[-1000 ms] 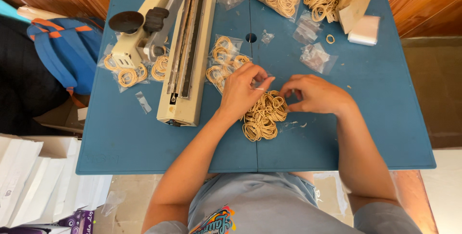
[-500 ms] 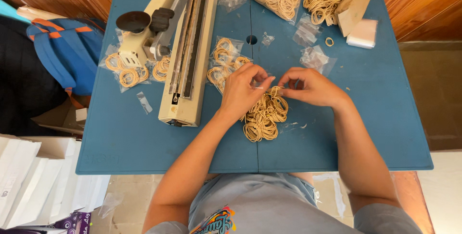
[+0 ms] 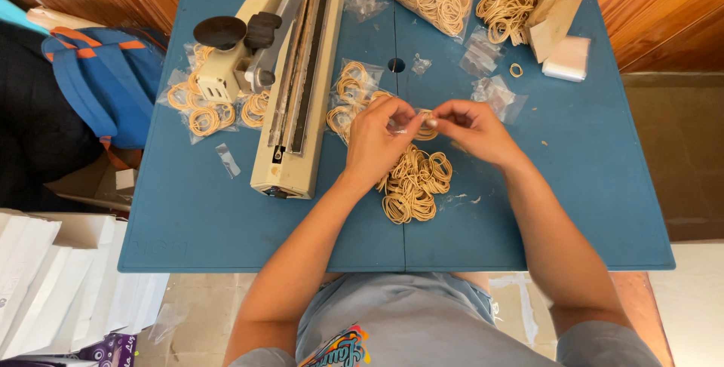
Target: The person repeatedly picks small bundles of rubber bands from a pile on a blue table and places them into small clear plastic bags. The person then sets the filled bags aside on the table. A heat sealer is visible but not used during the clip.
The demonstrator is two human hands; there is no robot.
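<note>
- Both hands had lifted slightly off the loose heap of tan rubber bands (image 3: 413,182) on the blue desk (image 3: 188,216) since the earlier frame.
- Left hand (image 3: 377,144) and right hand (image 3: 471,129) met fingertip to fingertip, pinching a small clear plastic bag with a few bands (image 3: 424,122); its contents were hard to make out.
- Beige heat-sealing machine (image 3: 298,88) was cut off at the top edge.
</note>
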